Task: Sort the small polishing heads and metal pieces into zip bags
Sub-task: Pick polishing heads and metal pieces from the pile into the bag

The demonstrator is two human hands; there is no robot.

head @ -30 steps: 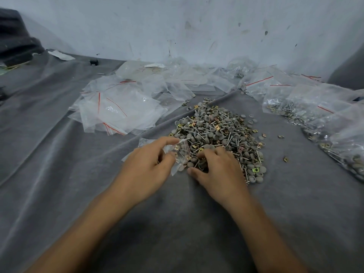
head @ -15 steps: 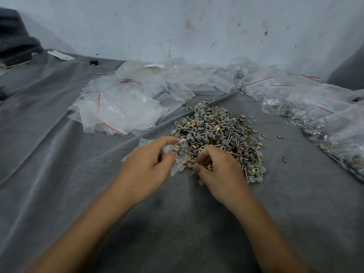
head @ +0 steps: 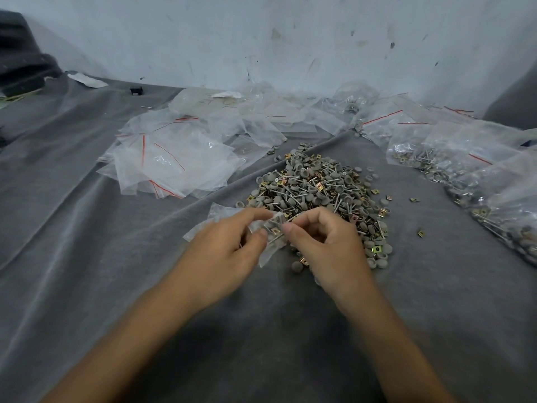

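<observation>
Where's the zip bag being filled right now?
Head view, centre: zip bag gripped by the left hand, right hand pinching at its mouth, at the near edge of the parts pile.

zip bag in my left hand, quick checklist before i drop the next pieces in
1. Bag held: ok, the left hand grips the small zip bag.
2. Bag mouth open: cannot tell, the film is blurred there.
3. Pieces in the right hand: cannot tell; its fingertips pinch at the bag's edge and hide what they hold.
4. Pile in reach: ok, the pile lies just behind the right hand.
5. Strays gathered: not ok, a few gold pieces lie on the grey cloth apart from the pile.
</observation>
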